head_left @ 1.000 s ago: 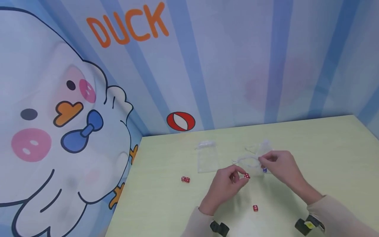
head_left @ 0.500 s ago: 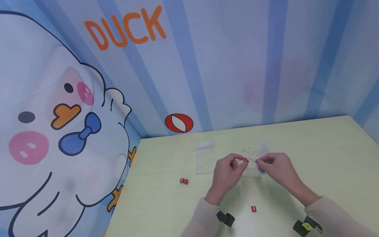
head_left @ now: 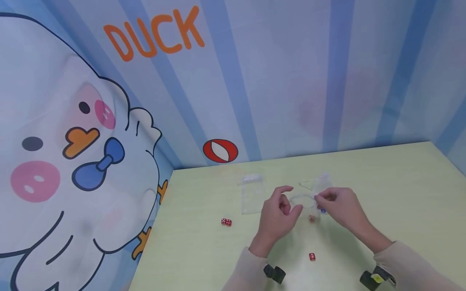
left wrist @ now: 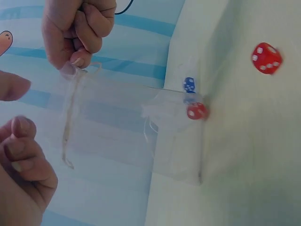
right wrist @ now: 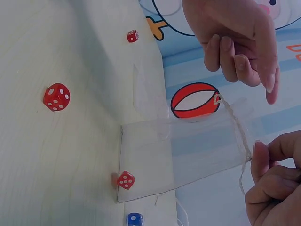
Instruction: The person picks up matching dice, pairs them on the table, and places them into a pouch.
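Observation:
My right hand (head_left: 338,204) pinches the mouth of a sheer drawstring pouch (right wrist: 150,146), which hangs down toward the table with its cord at the top. Inside it, at a lower corner, lies a red die (right wrist: 126,180) with white dots. My left hand (head_left: 274,216) holds nothing; its thumb and index finger are parted beside the pouch's mouth. Beyond the pouch, a blue die (left wrist: 189,84) shows by another sheer pouch (head_left: 324,182) lying farther back. A red die (head_left: 312,256) sits on the table in front of my hands.
Two more red dice (head_left: 226,222) lie side by side on the pale table (head_left: 196,258) to the left. Behind my left hand a sheer pouch (head_left: 252,198) lies flat. A printed blue backdrop (head_left: 276,81) rises at the table's far edge.
My left hand brought a red die up to the pouch's mouth and let it go; the die now lies at the bottom of the pouch. My right hand has kept its pinch.

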### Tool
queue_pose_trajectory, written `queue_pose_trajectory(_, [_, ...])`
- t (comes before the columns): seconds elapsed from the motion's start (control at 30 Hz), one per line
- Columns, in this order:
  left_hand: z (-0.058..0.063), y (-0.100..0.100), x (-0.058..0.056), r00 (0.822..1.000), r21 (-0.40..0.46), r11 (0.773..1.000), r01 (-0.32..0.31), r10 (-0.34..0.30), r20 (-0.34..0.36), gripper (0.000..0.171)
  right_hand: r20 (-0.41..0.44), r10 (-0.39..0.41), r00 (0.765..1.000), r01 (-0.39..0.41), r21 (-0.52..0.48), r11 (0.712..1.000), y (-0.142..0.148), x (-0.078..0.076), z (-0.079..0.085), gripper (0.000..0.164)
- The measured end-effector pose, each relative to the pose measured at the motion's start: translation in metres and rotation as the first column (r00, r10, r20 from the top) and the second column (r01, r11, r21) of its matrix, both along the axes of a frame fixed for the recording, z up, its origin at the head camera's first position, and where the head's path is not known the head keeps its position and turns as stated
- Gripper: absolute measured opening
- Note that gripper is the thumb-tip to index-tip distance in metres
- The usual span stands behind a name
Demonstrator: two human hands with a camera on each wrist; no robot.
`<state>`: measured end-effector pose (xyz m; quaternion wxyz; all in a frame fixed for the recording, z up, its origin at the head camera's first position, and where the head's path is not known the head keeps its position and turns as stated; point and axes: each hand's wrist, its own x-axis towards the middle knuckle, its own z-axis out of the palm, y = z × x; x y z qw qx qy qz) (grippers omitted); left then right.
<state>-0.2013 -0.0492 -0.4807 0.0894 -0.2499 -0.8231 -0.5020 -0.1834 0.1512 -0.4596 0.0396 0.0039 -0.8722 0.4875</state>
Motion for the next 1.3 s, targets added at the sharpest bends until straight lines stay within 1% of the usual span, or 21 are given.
queue_pose_trajectory(0.07, [-0.004, -0.004, 0.004, 0.999, 0.017, 0.999, 0.034, -0.034, 0.003, 0.034, 0.001, -0.002, 1.000, 0.002, 0.001, 1.000, 0.000, 0.000, 0.000, 0.021])
queue_pose_trajectory(0.17, [-0.011, -0.009, 0.009, 0.997, 0.011, 0.997, 0.075, -0.075, 0.007, 0.031, -0.008, -0.003, 1.000, 0.003, 0.004, 1.000, 0.001, -0.001, 0.000, 0.021])
queue_pose_trajectory(0.37, [-0.025, -0.012, 0.017, 0.993, -0.007, 0.994, 0.113, -0.113, 0.013, 0.030, -0.028, -0.006, 1.000, 0.006, 0.012, 1.000, 0.003, -0.001, 0.001, 0.020])
queue_pose_trajectory(0.47, [-0.032, -0.014, 0.020, 0.991, 0.003, 0.992, 0.129, -0.129, 0.035, 0.027, -0.025, -0.011, 1.000, 0.012, 0.012, 1.000, 0.003, -0.001, 0.001, 0.020])
queue_pose_trajectory(0.6, [-0.042, -0.016, 0.026, 0.983, 0.013, 0.986, 0.167, -0.167, 0.080, 0.024, -0.025, -0.021, 0.999, 0.022, 0.011, 1.000, 0.002, -0.001, 0.000, 0.020])
queue_pose_trajectory(0.67, [-0.046, -0.017, 0.029, 0.979, -0.003, 0.983, 0.185, -0.184, 0.090, 0.025, -0.025, -0.025, 0.999, 0.025, 0.006, 1.000, 0.002, -0.001, -0.001, 0.020])
queue_pose_trajectory(0.73, [-0.049, -0.018, 0.032, 0.975, -0.038, 0.978, 0.205, -0.201, 0.097, 0.026, -0.024, -0.028, 0.999, 0.028, 0.001, 1.000, 0.001, 0.000, -0.001, 0.020])
queue_pose_trajectory(0.8, [-0.052, -0.020, 0.034, 0.969, -0.090, 0.971, 0.221, -0.208, 0.136, 0.028, -0.020, -0.026, 0.999, 0.026, -0.006, 1.000, 0.000, 0.000, -0.002, 0.021])
queue_pose_trajectory(0.87, [-0.055, -0.021, 0.036, 0.957, -0.160, 0.956, 0.244, -0.211, 0.197, 0.029, -0.018, -0.023, 1.000, 0.023, -0.009, 1.000, -0.001, 0.001, -0.003, 0.021])
queue_pose_trajectory(0.97, [-0.060, -0.021, 0.037, 0.932, -0.268, 0.917, 0.295, -0.215, 0.292, 0.029, -0.017, -0.018, 1.000, 0.018, -0.004, 1.000, -0.001, 0.001, -0.004, 0.022])
queue_pose_trajectory(1.0, [-0.062, -0.020, 0.037, 0.926, -0.300, 0.902, 0.311, -0.217, 0.308, 0.029, -0.018, -0.017, 1.000, 0.017, -0.004, 1.000, -0.001, 0.001, -0.004, 0.022])
queue_pose_trajectory(1.07, [-0.064, -0.018, 0.038, 0.921, -0.351, 0.875, 0.333, -0.222, 0.321, 0.029, -0.023, -0.015, 1.000, 0.015, -0.003, 1.000, 0.000, 0.001, -0.004, 0.021])
queue_pose_trajectory(1.13, [-0.065, -0.016, 0.038, 0.922, -0.394, 0.854, 0.341, -0.221, 0.318, 0.029, -0.028, -0.011, 1.000, 0.011, -0.004, 1.000, 0.000, 0.001, -0.004, 0.022])
queue_pose_trajectory(1.3, [-0.064, -0.010, 0.041, 0.934, -0.502, 0.802, 0.325, -0.189, 0.302, 0.033, -0.030, -0.005, 1.000, 0.005, -0.005, 1.000, 0.001, 0.000, -0.002, 0.022])
